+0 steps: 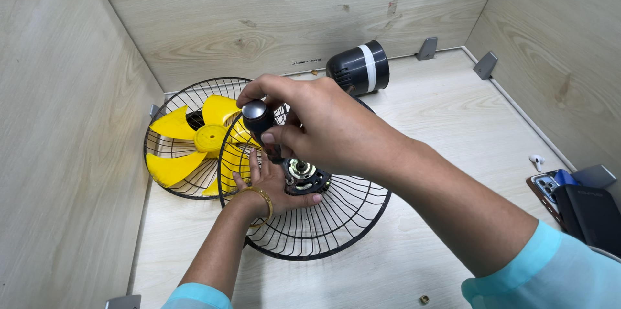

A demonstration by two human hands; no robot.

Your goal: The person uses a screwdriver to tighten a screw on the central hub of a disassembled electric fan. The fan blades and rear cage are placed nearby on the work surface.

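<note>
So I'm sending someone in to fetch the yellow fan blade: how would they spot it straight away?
Start at the left wooden wall of the light wood enclosure. Against it lies a black wire fan guard, partly overlapped by a second guard under the hands. The fan blade rests inside the left guard; it is the only bright yellow thing among black parts.

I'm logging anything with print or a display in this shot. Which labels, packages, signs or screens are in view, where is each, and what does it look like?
Small label: on the back wooden wall, low down, left of the black motor housing; a thin strip of tiny dark print.
Phone: right edge of the table, lying back side up with its camera lenses showing; no lit screen visible.
Dark case: beside the phone, a black rectangle with faint print.
</note>
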